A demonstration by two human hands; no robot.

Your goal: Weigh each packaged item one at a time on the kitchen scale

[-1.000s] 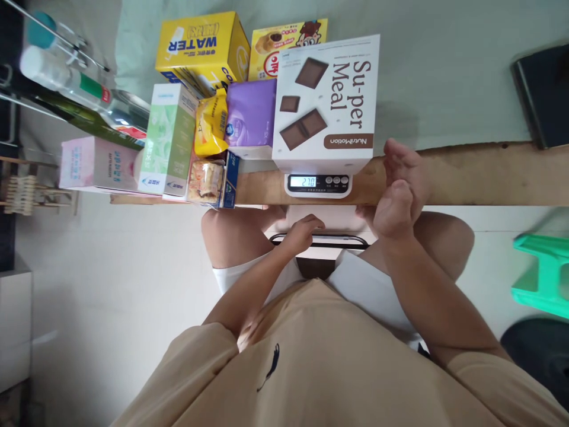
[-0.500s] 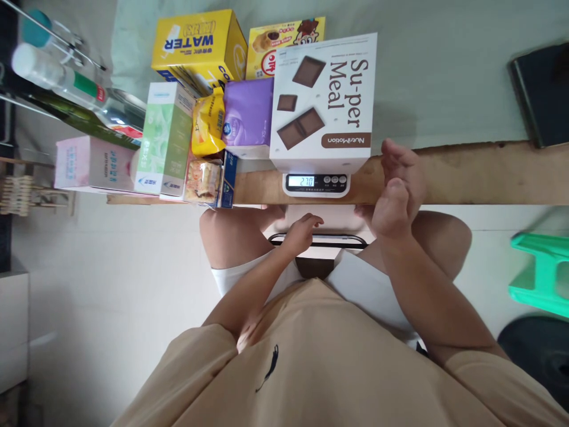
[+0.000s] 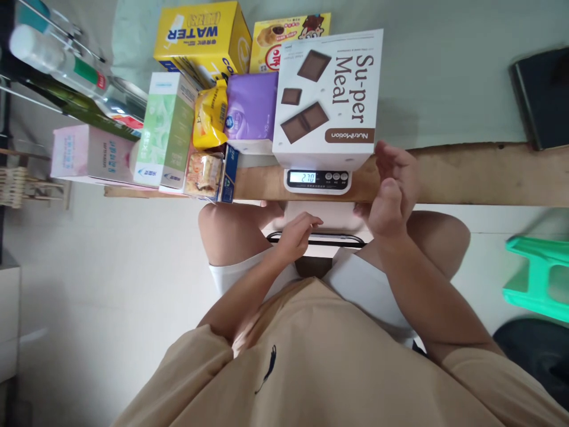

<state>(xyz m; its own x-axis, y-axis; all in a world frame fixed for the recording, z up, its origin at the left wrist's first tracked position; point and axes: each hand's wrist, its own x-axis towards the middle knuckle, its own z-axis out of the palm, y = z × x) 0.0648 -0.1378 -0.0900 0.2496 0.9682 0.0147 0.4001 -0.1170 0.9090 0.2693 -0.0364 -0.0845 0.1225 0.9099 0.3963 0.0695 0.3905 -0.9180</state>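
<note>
My right hand (image 3: 393, 190) is open and empty, just beside one white Su-per Meal carton (image 3: 328, 98) on one white digital scale (image 3: 317, 180) reading 270; my left hand (image 3: 297, 233) rests loosely curled on one white device (image 3: 324, 220) in my lap; two yellow boxes (image 3: 202, 38) behind.

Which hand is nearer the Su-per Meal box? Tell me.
The right. The right hand, open, hovers just beside the Su-per Meal box on the scale. The left hand rests lower, on a tablet in the lap.
</note>
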